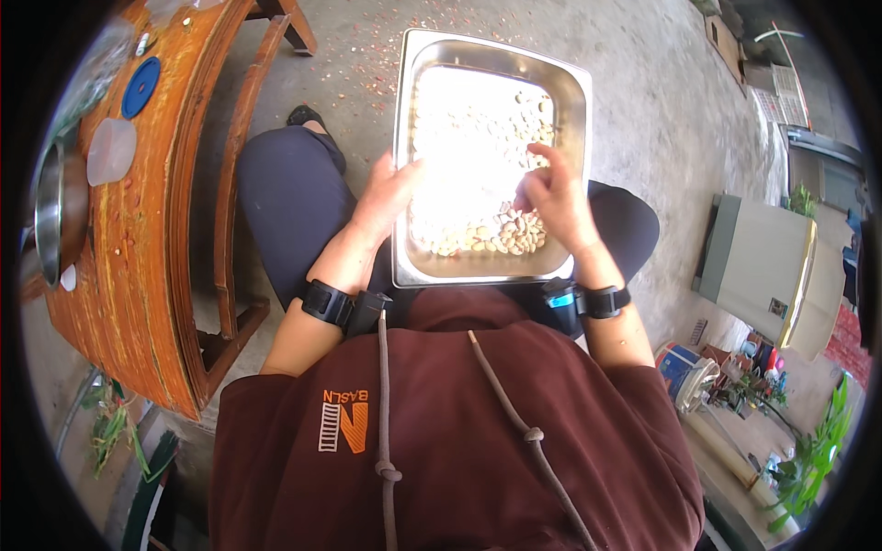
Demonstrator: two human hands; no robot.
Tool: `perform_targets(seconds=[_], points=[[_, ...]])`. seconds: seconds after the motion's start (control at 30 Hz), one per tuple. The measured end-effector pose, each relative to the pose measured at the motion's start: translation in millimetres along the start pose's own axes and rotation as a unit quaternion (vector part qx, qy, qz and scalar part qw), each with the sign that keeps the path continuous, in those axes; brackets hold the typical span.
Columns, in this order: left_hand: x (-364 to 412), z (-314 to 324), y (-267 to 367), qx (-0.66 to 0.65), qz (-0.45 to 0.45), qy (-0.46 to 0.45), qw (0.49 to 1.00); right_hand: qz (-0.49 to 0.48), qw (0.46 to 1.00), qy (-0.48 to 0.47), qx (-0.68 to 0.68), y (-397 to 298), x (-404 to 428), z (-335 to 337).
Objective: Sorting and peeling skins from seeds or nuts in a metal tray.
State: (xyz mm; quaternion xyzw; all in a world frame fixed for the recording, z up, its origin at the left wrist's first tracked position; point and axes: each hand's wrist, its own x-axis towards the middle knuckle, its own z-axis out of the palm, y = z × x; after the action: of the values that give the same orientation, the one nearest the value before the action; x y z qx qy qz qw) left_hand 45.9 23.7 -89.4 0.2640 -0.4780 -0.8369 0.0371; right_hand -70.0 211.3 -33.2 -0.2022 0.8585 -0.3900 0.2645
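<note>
A rectangular stainless-steel pan (482,270) rests on my lap, tilted so that strong glare whitens much of its inside. Pale nuts or beans (513,234), some reddish, lie in it, thickest at the near right corner and along the right side. My left hand (391,189) grips the pan's left wall, with the thumb over the rim. Inside the pan, my right hand (551,186) is over the right part, its index finger extended and the other fingers curled near the nuts. Whether its fingertips pinch a nut, I cannot tell.
A wooden table (145,275) at the left bears a blue lid (141,87), a translucent plastic tub (111,151) and a metal bowl (49,213). Reddish bits (379,76) are scattered on the concrete floor beyond the pan. A grey cabinet-like box (751,265) and potted plants stand at the right.
</note>
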Motion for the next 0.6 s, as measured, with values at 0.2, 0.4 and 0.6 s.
perform_targets(seconds=[0.2,0.4,0.6], points=[[4,-9,-9,-0.009,0.011,-0.004,1.000,-0.009,0.995,-0.093,-0.042,-3,0,-34],[3,-9,-11,-0.023,0.000,-0.010,1.000,-0.103,0.967,0.205,-0.106,5,10,-74],[4,-9,-10,-0.011,-0.007,0.000,1.000,-0.259,0.886,0.149,-0.354,40,-2,-63]])
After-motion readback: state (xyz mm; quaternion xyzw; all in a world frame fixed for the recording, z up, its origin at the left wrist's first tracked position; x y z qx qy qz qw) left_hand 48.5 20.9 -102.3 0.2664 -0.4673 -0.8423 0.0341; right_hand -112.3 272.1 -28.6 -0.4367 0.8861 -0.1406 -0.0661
